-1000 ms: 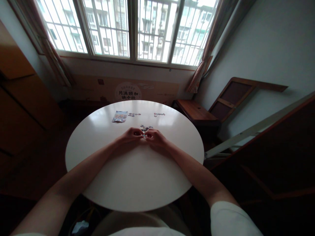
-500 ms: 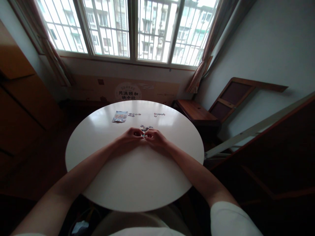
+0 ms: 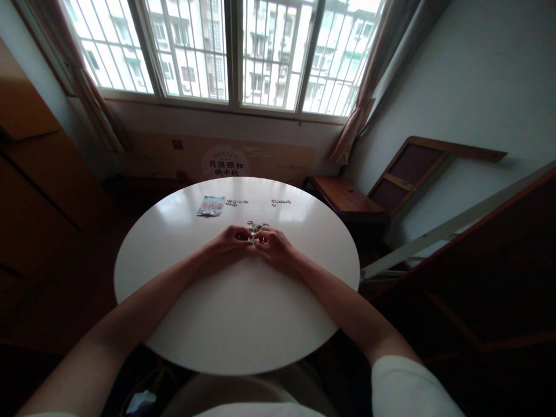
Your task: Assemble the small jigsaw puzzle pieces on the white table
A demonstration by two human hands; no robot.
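Observation:
Over the middle of the round white table (image 3: 234, 324), my left hand (image 3: 232, 236) and my right hand (image 3: 274, 241) meet fingertip to fingertip. Both are closed in a pinch on small puzzle pieces (image 3: 253, 240), greenish in colour and partly covered by the fingers. Whether the pieces are joined I cannot tell. Just beyond my fingers lies a small pile of jigsaw pieces (image 3: 257, 226). Farther back are two loose groups of pieces, the left group (image 3: 237, 202) and the right group (image 3: 281, 202). A colourful picture sheet or packet (image 3: 211, 206) lies beside the left group.
Behind the table is a wall with a printed banner (image 3: 260, 153) under a barred window. A wooden bench (image 3: 347, 196) stands at the back right. Brown cabinets (image 3: 47, 174) stand at the left, and a dark leaning panel (image 3: 478, 278) is at the right.
My hands stay at the same spot with only a tiny shift of the fingers. The other pieces and the picture sheet lie as before.

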